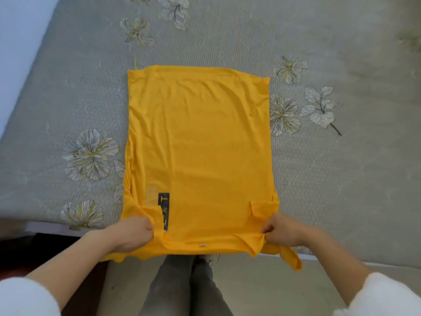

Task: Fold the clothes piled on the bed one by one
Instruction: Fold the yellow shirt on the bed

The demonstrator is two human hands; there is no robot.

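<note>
Yellow T-shirt (pixel 200 137) lies flat on the bed (pixel 341 179), its near edge at the mattress side, where both grips hold it. The left grip (pixel 131 233) pinches a bunched fold at the near left corner, and the right grip (pixel 283 229) pinches the near right corner, fingers curled round cloth. A sleeve (pixel 291 258) hangs off beside it. This is probably the collar end, though bunching hides it. To fold well, lift both corners level, keep the edge taut, and lay it squarely on the far hem. The knit looks thin, soft and faintly creased, a rough rectangle with a dark printed strip (pixel 164 210). Beyond, the grey ribbed cover bears pale flowers.
</note>
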